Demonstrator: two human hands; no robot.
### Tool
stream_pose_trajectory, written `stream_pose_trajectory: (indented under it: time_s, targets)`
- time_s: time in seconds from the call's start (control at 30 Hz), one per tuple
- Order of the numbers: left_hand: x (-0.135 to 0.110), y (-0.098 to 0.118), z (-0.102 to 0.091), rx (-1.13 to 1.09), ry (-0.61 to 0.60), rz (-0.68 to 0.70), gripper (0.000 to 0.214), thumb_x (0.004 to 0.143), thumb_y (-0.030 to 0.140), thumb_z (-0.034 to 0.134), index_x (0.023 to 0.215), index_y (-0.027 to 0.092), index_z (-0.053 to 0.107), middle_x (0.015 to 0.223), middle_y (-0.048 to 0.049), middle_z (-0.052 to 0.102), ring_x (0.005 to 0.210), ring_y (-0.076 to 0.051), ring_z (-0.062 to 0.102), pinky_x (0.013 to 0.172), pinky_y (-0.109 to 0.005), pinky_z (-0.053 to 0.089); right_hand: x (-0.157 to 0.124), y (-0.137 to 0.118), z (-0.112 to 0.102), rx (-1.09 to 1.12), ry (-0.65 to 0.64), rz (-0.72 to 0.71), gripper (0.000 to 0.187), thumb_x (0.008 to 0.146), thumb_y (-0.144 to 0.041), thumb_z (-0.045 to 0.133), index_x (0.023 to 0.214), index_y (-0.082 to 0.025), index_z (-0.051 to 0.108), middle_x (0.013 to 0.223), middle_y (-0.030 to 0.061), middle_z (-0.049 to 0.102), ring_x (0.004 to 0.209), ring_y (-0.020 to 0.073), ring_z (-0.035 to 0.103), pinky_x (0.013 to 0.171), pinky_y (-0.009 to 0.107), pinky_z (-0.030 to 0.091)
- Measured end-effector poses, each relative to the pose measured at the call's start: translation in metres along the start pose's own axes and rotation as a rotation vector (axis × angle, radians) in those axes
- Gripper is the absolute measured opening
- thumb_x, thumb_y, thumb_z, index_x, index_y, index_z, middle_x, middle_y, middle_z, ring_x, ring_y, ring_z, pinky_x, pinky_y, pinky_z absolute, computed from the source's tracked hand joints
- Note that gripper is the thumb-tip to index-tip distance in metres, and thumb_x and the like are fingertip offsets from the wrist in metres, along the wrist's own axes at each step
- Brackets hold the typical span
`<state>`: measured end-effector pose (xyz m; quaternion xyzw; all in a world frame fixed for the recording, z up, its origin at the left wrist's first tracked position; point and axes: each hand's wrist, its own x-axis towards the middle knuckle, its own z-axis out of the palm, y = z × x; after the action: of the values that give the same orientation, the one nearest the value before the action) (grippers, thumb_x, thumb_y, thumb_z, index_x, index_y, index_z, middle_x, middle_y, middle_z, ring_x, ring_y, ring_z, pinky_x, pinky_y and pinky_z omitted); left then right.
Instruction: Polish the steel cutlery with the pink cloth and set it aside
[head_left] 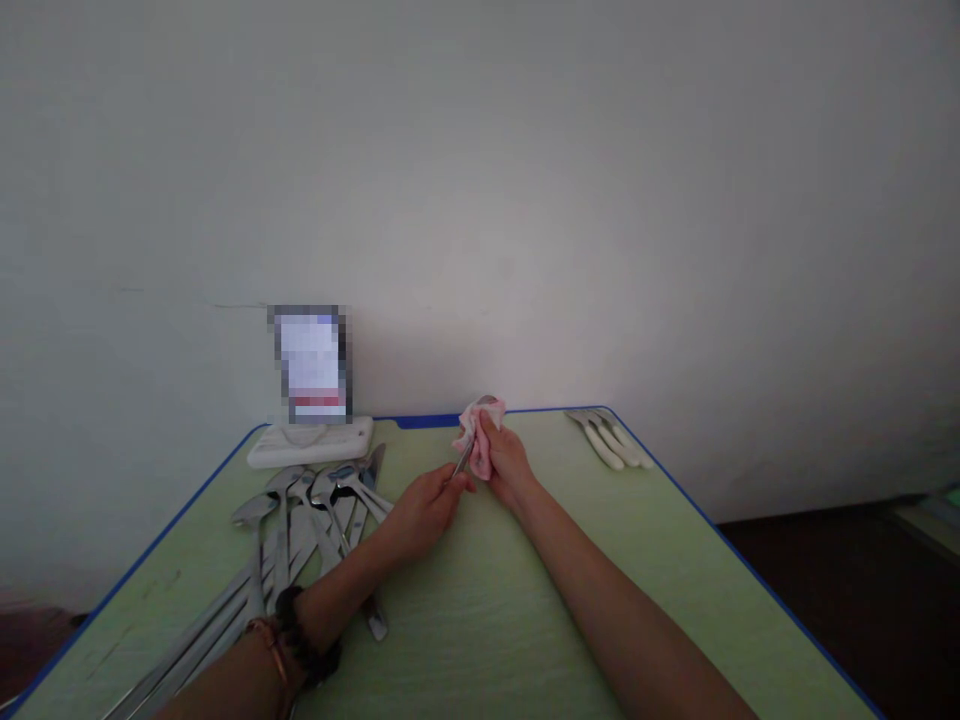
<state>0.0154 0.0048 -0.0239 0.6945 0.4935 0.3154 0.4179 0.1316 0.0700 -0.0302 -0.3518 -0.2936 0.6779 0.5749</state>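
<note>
My left hand [426, 508] is closed around the handle of a metal spoon [464, 459], which slants up and to the right above the table. A pink and white cloth [481, 452] is wrapped about the spoon's upper end, so only a little of its rounded tip shows. My right hand [511, 464] pinches that cloth around the spoon. Beneath and beside my left forearm lies a pile of metal cutlery [281, 520], with spoons, knife-like pieces and long straight handles crossing each other. The forearm hides part of the pile.
A phone-like device with a blurred screen [313, 365] stands in a white holder [311, 445] at the back left. Forks with white handles [606, 440] lie at the back right. The green table [480, 620] has a blue edge and meets a grey wall [525, 200].
</note>
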Motion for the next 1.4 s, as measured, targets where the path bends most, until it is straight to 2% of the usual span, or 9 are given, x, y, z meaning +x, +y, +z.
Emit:
stream_pose_trajectory:
  time_s: [0.1,0.23,0.4,0.63,0.83,0.93,1.13,1.23,1.4]
  targets:
    - [-0.001,-0.001,0.0,0.003,-0.002,-0.012,0.035,0.086,0.042,0.029,0.084,0.016,0.052,0.047,0.0079,0.031,0.044,-0.01,0.032,0.043,-0.02,0.025,0.005,0.002,-0.005,0.031,-0.003,-0.02,0.022,0.065,-0.035,0.068,0.068,-0.014,0.06,0.055,-0.0015,0.061,0.047,0.0085,0.052,0.049,0.021,0.044]
    - [-0.001,0.001,-0.003,0.023,-0.052,-0.029,0.037,0.086,0.042,0.029,0.087,0.015,0.054,0.047,0.0081,0.03,0.044,-0.01,0.032,0.043,-0.02,0.025,0.012,0.004,-0.011,0.104,0.064,-0.126,0.015,0.063,-0.025,0.068,0.069,-0.015,0.059,0.062,-0.0026,0.063,0.053,0.0079,0.054,0.06,0.023,0.048]
    - [-0.001,0.004,-0.005,0.077,-0.087,0.004,0.04,0.086,0.041,0.028,0.091,0.014,0.057,0.049,0.0071,0.032,0.047,-0.01,0.035,0.045,-0.02,0.028,0.014,0.002,-0.01,0.141,0.123,-0.16,0.01,0.062,-0.019,0.067,0.065,-0.016,0.057,0.056,-0.0048,0.06,0.053,0.0077,0.054,0.057,0.02,0.046]
    - [-0.004,0.005,-0.005,0.08,-0.085,0.047,0.038,0.087,0.041,0.028,0.092,0.015,0.055,0.051,0.0069,0.032,0.047,-0.011,0.034,0.045,-0.021,0.028,0.008,-0.003,-0.007,0.135,0.018,-0.047,0.019,0.07,-0.035,0.065,0.071,-0.016,0.061,0.064,-0.0011,0.064,0.053,0.0088,0.055,0.055,0.022,0.047]
    - [-0.002,0.002,-0.003,0.052,-0.087,0.035,0.037,0.087,0.042,0.028,0.089,0.015,0.054,0.05,0.0072,0.034,0.046,-0.011,0.034,0.046,-0.021,0.029,0.007,-0.007,-0.01,0.088,-0.092,0.072,0.02,0.067,-0.032,0.069,0.071,-0.013,0.061,0.06,-0.0003,0.063,0.052,0.008,0.055,0.053,0.019,0.046]
    - [-0.002,0.002,-0.003,0.03,-0.078,0.024,0.039,0.087,0.044,0.028,0.088,0.015,0.053,0.05,0.0072,0.033,0.047,-0.01,0.034,0.045,-0.021,0.028,0.007,-0.005,-0.01,0.076,-0.115,0.04,0.02,0.064,-0.028,0.07,0.072,-0.014,0.06,0.062,-0.0008,0.063,0.054,0.0083,0.055,0.054,0.02,0.046]
    - [-0.001,0.006,-0.005,0.077,-0.057,0.007,0.041,0.086,0.043,0.029,0.091,0.014,0.057,0.049,0.0073,0.03,0.046,-0.01,0.032,0.044,-0.02,0.026,0.013,0.005,-0.013,0.082,0.043,-0.203,0.016,0.062,-0.024,0.069,0.071,-0.017,0.057,0.062,-0.0053,0.061,0.056,0.0068,0.054,0.062,0.02,0.046]
    - [-0.002,0.009,-0.006,0.116,-0.07,0.023,0.041,0.087,0.04,0.028,0.092,0.014,0.058,0.049,0.0069,0.03,0.046,-0.011,0.032,0.045,-0.02,0.027,0.015,0.005,-0.013,0.101,0.098,-0.225,0.014,0.066,-0.027,0.066,0.07,-0.017,0.057,0.061,-0.0055,0.06,0.055,0.007,0.053,0.062,0.021,0.047]
    - [-0.003,0.011,-0.007,0.144,-0.063,0.059,0.039,0.087,0.039,0.029,0.094,0.014,0.059,0.051,0.006,0.032,0.049,-0.011,0.035,0.048,-0.021,0.031,0.013,-0.001,-0.009,0.191,0.098,-0.192,0.021,0.07,-0.038,0.062,0.072,-0.017,0.059,0.068,-0.0012,0.063,0.06,0.0098,0.057,0.067,0.025,0.05]
